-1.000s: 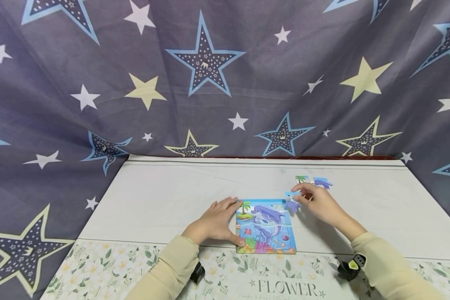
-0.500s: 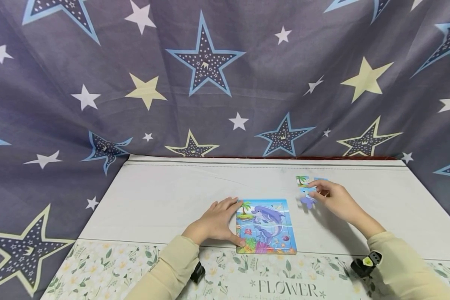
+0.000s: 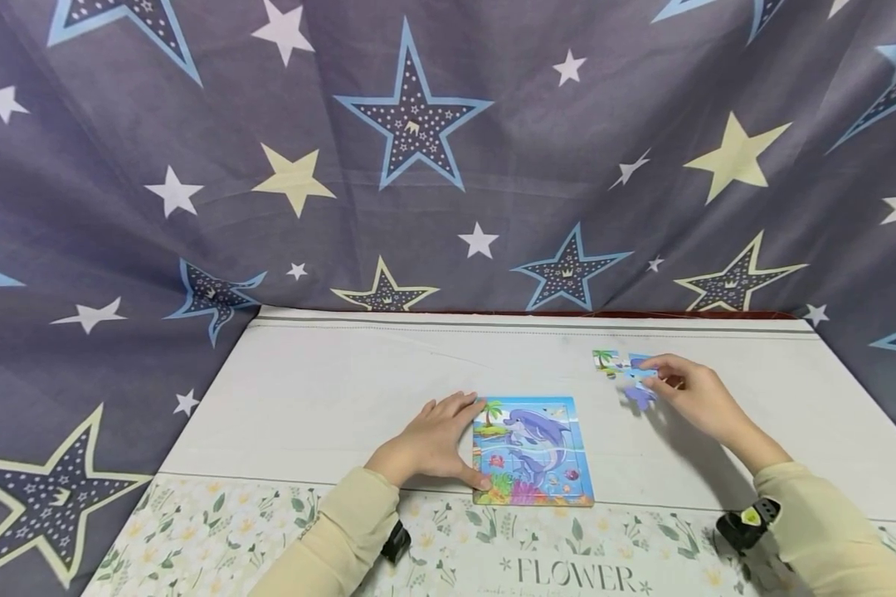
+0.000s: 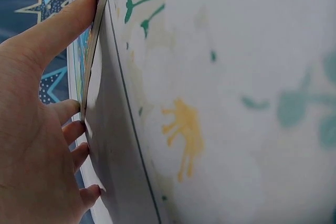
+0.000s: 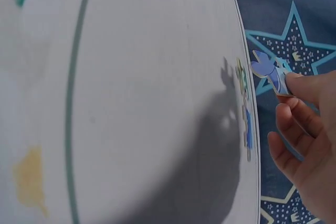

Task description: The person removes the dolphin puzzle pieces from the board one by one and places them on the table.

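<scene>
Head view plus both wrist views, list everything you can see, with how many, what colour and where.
Dolphin jigsaw puzzle: 1, multicoloured, mostly blue, on the table beside the left hand
Held puzzle piece: 1, purple and light blue, in the right hand
Loose puzzle pieces: at least 2, one with a green palm tree, one mostly blue, beyond the puzzle to the right; exact count hidden
Tablecloth: 1, white, floral near band lettered FLOWER, under the puzzle
Star-print curtain: dark grey-purple, behind and beside the table
Wrist devices: 2, black, one per wrist
Sleeves: 2, cream, on the forearms
Hands: 2, bare, over the table
</scene>
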### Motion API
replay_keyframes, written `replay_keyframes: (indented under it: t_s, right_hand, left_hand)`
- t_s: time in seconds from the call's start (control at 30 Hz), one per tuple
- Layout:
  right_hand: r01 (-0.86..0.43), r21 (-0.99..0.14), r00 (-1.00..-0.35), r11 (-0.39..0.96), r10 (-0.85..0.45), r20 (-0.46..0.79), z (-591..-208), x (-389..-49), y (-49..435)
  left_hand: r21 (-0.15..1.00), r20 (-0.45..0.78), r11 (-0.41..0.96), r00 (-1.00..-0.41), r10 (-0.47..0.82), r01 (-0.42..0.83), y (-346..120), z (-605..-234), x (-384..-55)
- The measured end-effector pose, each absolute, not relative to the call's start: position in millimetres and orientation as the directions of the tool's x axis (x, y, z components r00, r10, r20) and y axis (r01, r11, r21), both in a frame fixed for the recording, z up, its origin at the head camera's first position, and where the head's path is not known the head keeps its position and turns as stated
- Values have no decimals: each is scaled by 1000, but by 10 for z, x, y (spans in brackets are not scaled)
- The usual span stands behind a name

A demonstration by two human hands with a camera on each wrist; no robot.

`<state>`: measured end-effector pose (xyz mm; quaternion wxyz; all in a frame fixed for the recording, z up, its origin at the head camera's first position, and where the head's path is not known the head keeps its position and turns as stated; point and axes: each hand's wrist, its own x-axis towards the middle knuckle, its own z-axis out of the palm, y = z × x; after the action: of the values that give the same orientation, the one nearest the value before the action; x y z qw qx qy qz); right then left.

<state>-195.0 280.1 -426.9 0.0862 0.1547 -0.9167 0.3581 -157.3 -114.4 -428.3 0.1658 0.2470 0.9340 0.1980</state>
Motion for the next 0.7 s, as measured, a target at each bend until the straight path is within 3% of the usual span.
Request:
replay_keyframes:
  t_s: [0.7]
  right_hand:
    - [-365, -543, -920, 756, -202, 337, -4386, -2083, 3148]
  left_hand:
    - [449, -232, 814, -832, 504, 368, -1126, -4260, -1564]
